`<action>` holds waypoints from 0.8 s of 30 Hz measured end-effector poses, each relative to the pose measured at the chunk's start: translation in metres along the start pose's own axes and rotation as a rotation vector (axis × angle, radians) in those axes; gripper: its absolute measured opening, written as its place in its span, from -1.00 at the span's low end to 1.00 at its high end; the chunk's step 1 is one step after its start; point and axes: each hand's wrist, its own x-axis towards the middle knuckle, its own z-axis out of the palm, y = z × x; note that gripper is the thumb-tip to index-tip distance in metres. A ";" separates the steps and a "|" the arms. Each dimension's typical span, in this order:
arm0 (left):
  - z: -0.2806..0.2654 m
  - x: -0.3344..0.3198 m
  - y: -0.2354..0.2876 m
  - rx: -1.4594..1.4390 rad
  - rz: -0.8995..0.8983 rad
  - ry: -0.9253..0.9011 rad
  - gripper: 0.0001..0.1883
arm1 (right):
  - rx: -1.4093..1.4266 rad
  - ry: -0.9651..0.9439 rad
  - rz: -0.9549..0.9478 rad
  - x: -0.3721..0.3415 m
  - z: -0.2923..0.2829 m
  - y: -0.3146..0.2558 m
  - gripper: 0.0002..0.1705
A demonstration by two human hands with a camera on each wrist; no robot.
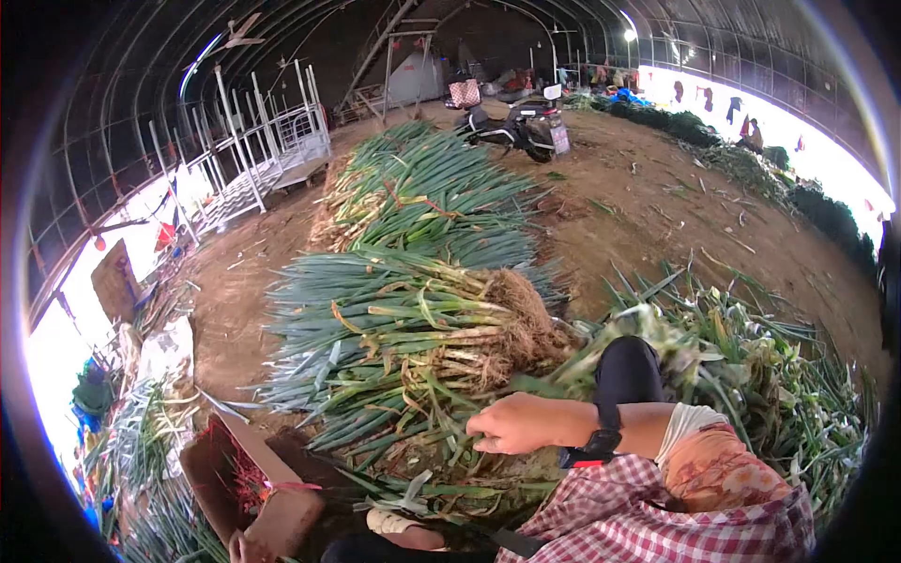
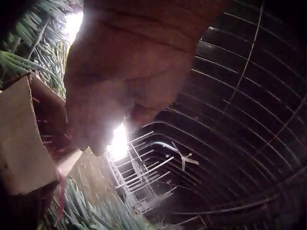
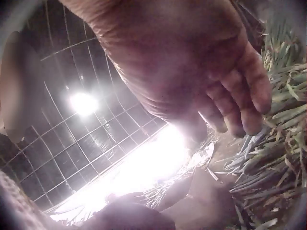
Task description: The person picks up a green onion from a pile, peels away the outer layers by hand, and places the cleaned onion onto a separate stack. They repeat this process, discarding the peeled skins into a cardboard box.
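Observation:
A cardboard box [image 1: 272, 455] with thin red strands [image 1: 242, 474] inside stands at the lower left in the head view. My left hand [image 1: 249, 549] grips its near edge; in the left wrist view, that hand [image 2: 129, 72] covers part of the box [image 2: 24, 139]. My right hand [image 1: 514, 424] is over the ground just in front of a large pile of green onions [image 1: 375, 328], with roots [image 1: 516, 319] toward the right. In the right wrist view, this hand [image 3: 192, 72] holds nothing, its fingers loosely bent and apart.
More green onions [image 1: 432, 192] lie behind the near pile. Loose leaves [image 1: 770, 394] are heaped at the right beside my dark-clad knee [image 1: 629, 366]. A motorbike [image 1: 526, 127] stands farther back, and a white metal frame [image 1: 258, 150] is at the back left.

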 end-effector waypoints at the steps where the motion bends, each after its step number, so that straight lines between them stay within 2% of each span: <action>1: 0.033 -0.025 0.012 0.029 -0.021 0.002 -0.85 | -0.012 0.003 0.017 0.003 0.003 0.005 -0.68; 5: 0.139 -0.065 0.028 0.130 -0.090 -0.087 -0.85 | -0.042 0.008 0.139 -0.003 0.016 0.020 -0.69; 8: 0.180 -0.090 0.025 0.168 -0.128 -0.159 -0.85 | -0.108 -0.046 0.204 -0.014 0.023 0.025 -0.69; 11: 0.208 -0.105 0.012 0.175 -0.158 -0.215 -0.85 | -0.107 -0.217 0.216 -0.034 0.035 0.033 -0.67; 12: 0.222 -0.111 0.009 0.191 -0.179 -0.236 -0.85 | -0.097 -0.207 0.237 -0.041 0.034 0.032 -0.67; 14: 0.254 -0.118 0.011 0.227 -0.183 -0.292 -0.85 | 0.054 -0.195 0.120 -0.052 0.020 0.029 -0.65; 15: 0.267 -0.121 0.009 0.237 -0.188 -0.312 -0.85 | 0.076 -0.223 0.121 -0.054 0.005 0.021 -0.61; 20: 0.321 -0.139 0.002 0.288 -0.221 -0.416 -0.85 | 0.005 -0.217 0.035 -0.052 -0.060 0.017 -0.59; 24: 0.370 -0.150 -0.013 0.335 -0.247 -0.514 -0.85 | 0.070 -0.023 0.046 -0.067 -0.096 0.031 -0.61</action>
